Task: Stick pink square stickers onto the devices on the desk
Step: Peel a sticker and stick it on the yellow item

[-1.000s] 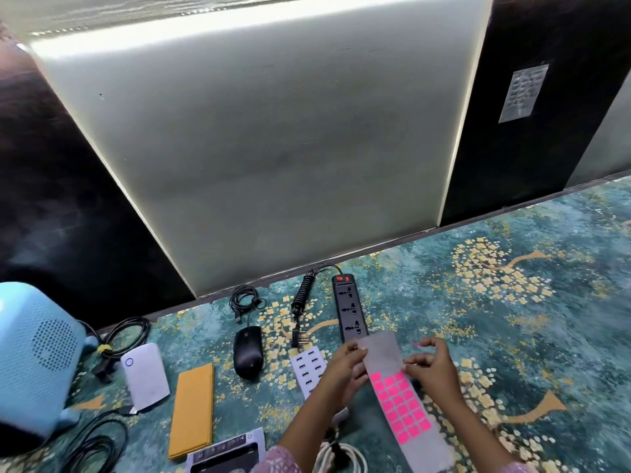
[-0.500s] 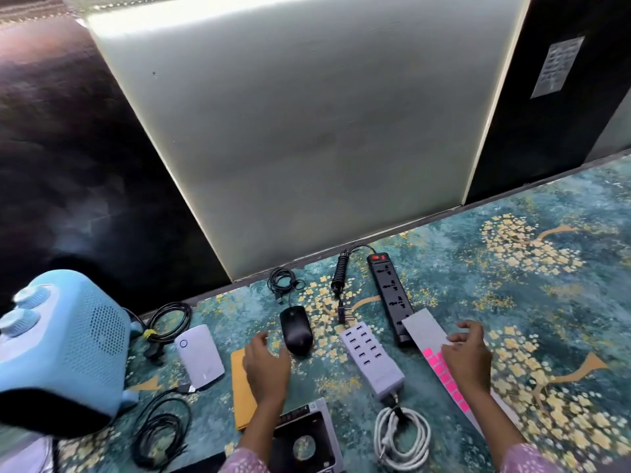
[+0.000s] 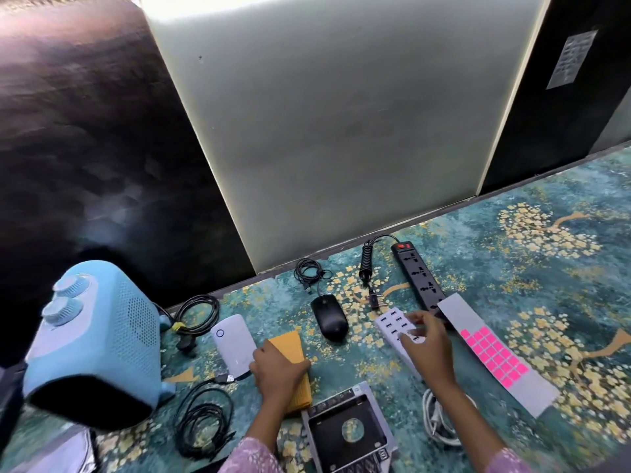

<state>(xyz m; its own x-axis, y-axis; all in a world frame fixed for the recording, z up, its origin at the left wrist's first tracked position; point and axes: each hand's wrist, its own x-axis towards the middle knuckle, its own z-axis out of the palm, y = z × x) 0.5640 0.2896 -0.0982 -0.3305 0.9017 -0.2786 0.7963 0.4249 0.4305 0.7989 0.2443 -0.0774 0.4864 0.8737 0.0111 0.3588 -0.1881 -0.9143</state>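
Note:
A grey backing sheet with several pink square stickers (image 3: 491,353) lies flat at the right, nobody touching it. My left hand (image 3: 278,368) sits on a flat orange device (image 3: 290,344), its fingers curled over the near end. Blurred, my right hand (image 3: 428,346) hovers over a white multi-port charger (image 3: 391,319) with its fingertips low above the ports; I cannot see a sticker on them. Further back lie a black mouse (image 3: 329,317) and a black power strip (image 3: 418,278). Left of the orange device lies a white box (image 3: 234,341).
A light blue heater (image 3: 92,339) stands at the far left. A metal drive caddy (image 3: 348,428) lies between my forearms. A white coiled cable (image 3: 440,425) lies near my right arm, black cables (image 3: 201,425) at the left. A wall panel (image 3: 324,131) bounds the back.
Both hands let go of the sticker sheet, which now lies flat. My left hand moved left onto the orange device. My right hand left the sheet and moved over the white charger.

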